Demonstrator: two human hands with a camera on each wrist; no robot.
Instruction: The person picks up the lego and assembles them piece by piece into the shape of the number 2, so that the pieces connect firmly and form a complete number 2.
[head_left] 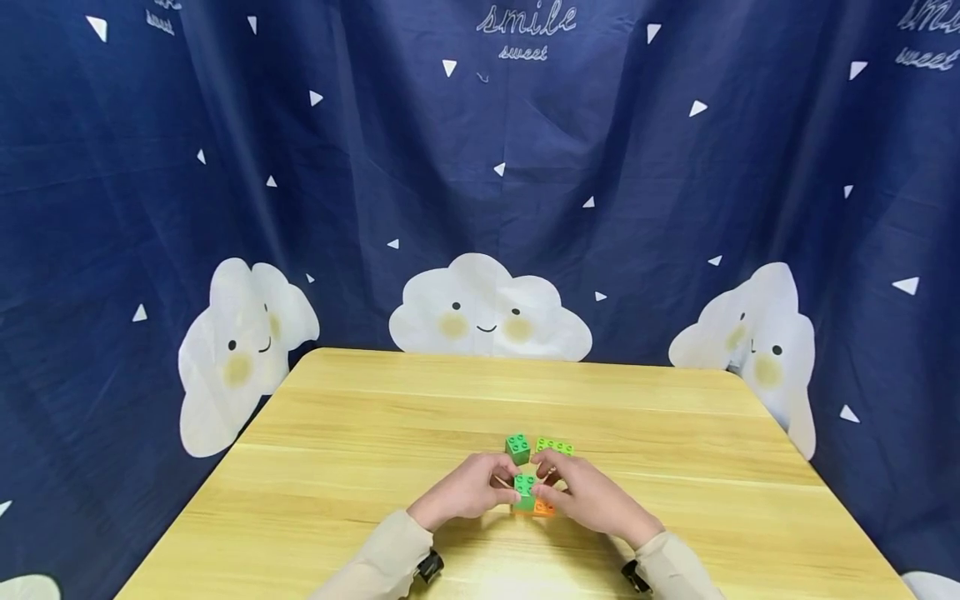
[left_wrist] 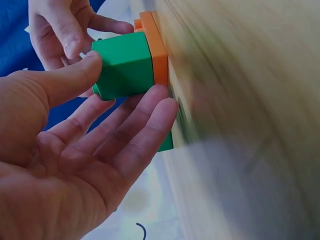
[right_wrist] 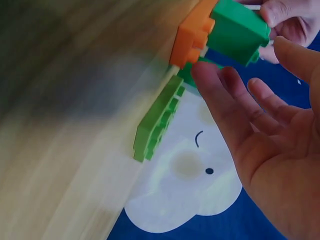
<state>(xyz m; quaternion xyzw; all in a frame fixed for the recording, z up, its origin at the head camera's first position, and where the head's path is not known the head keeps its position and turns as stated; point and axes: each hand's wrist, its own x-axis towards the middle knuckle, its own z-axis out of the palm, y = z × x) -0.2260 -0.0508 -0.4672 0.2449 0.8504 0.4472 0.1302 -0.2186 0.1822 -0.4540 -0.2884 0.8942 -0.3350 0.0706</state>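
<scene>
On the table, a tall green building block [head_left: 524, 492] stands pressed onto one part of a flat orange block [head_left: 545, 508], whose bare studs show beside it. My left hand [head_left: 474, 489] pinches the green block [left_wrist: 125, 65] with its thumb on one side and fingers on the other. My right hand [head_left: 588, 497] hovers close on the other side; in the right wrist view its fingers [right_wrist: 220, 100] are extended and grip nothing. Just beyond the hands, a second green block [head_left: 517, 448] and a flat lime-green block [head_left: 555, 447] lie on the table.
The wooden table [head_left: 360, 433] spreads out around the blocks. A dark blue curtain [head_left: 525, 167] with white clouds hangs along its back and both sides. Black wrist straps [head_left: 430, 567] sit at the cuffs of the light sleeves.
</scene>
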